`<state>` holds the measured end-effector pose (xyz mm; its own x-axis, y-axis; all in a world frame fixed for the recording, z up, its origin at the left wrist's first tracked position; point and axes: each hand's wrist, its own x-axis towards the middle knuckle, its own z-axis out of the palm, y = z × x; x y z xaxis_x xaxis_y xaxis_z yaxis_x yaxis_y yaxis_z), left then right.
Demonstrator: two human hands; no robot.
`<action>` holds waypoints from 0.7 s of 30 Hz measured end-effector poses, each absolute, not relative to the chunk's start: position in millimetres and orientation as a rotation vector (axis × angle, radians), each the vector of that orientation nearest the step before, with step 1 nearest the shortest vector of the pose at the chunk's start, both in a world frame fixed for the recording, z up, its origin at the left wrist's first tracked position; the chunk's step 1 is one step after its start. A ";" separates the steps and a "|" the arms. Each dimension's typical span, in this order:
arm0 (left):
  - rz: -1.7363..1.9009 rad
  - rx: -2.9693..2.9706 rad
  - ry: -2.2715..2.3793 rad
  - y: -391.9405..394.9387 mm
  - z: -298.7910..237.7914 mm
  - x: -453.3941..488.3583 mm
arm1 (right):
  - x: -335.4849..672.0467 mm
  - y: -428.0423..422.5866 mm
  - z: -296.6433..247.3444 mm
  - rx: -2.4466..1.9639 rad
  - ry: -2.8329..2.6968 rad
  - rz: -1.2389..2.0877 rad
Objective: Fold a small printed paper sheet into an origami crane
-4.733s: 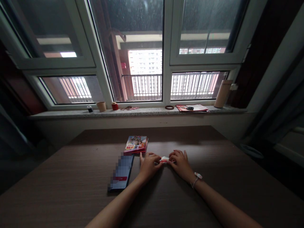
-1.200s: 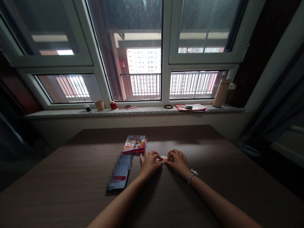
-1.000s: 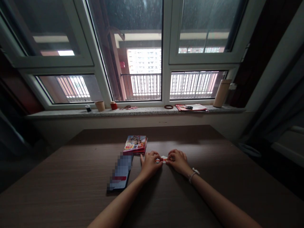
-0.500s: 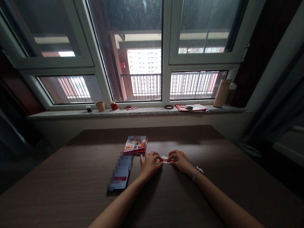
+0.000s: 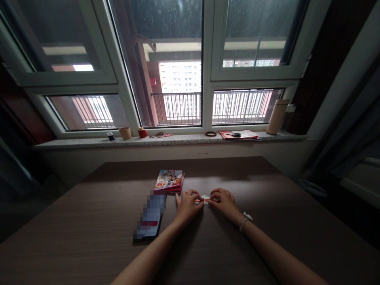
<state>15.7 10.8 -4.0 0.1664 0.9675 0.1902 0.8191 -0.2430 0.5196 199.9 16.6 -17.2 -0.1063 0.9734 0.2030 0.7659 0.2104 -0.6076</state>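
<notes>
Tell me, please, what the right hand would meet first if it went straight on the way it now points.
Probably the left hand: the right hand points left and slightly away, pinching the small folded paper that both hands hold.

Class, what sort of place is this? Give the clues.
Likely a high-rise flat: a wooden table faces a big window, apartment blocks show outside, a cup stands on the sill. The left hand and right hand pinch a folded paper.

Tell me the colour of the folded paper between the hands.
The folded paper is white with red; head view.
</notes>
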 end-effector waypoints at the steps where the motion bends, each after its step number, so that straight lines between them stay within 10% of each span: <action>1: 0.707 2.154 1.716 10.6 -3.7 15.8 | 197.7 15.3 -16.9 -1.611 -1.923 0.446; 21: 0.540 2.155 1.711 13.4 -2.3 6.9 | 190.9 10.4 -11.5 -1.684 -1.924 0.457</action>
<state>6.9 13.4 -2.3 0.2040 0.9753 0.0853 0.8477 -0.2195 0.4829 190.9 10.4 -11.5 -0.0755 0.9822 0.1719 0.8001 0.1625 -0.5774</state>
